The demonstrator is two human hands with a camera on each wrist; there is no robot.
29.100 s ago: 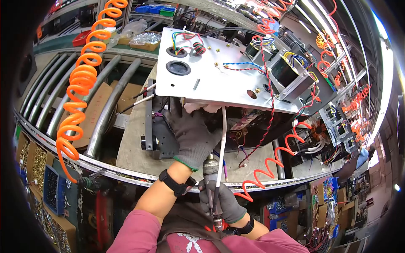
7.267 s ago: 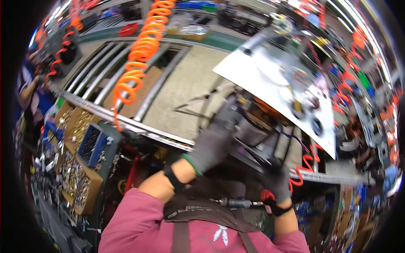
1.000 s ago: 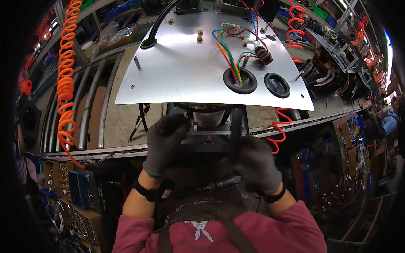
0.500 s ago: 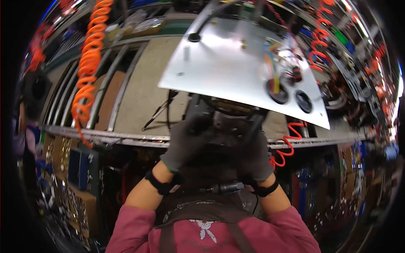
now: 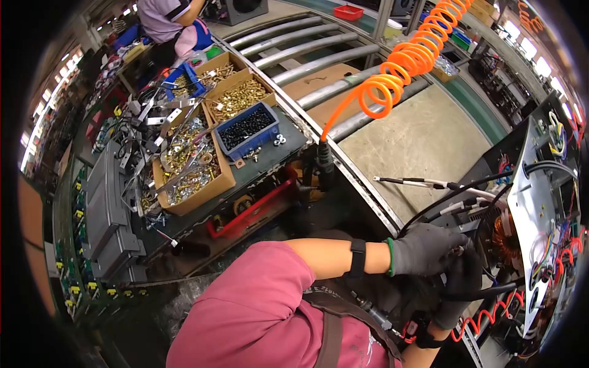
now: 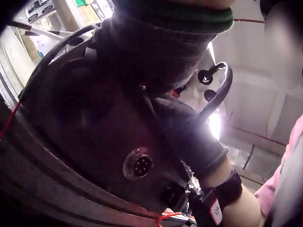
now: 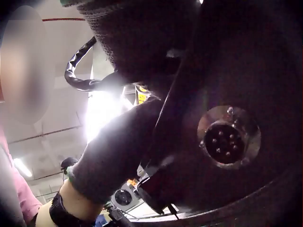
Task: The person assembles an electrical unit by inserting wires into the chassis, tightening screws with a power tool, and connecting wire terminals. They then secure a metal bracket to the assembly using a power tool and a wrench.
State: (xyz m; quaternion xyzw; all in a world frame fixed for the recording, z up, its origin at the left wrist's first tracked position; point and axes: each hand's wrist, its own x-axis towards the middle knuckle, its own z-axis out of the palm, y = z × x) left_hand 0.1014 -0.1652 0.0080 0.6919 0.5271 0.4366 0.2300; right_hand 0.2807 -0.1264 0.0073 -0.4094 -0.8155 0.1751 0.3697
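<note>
My left hand (image 5: 423, 250), in a grey glove with a green cuff, is at the near side of an open electrical unit, its fingers bent around something hidden. My right hand (image 5: 461, 279), also gloved, meets it just below, beside a thick black cable (image 5: 491, 291). The wrist views show both hands along the edge of the unit's dark panel (image 6: 85, 137), which bears a round multi-pin connector (image 7: 225, 142). A silver metal plate (image 5: 531, 202) with wires stands at the unit's right. I cannot tell what the fingers hold.
White-and-black cable ends (image 5: 417, 182) reach left over the worktop (image 5: 423, 135). An orange coiled hose (image 5: 405, 64) hangs above the rollers (image 5: 331, 92). Boxes of brass screws (image 5: 239, 98) and a blue bin (image 5: 248, 132) stand left. A power screwdriver (image 5: 374, 313) lies against the apron.
The head view has swung left, bringing the hardware boxes into sight and the unit to the right edge. Both hands have come close together at the unit's near side.
</note>
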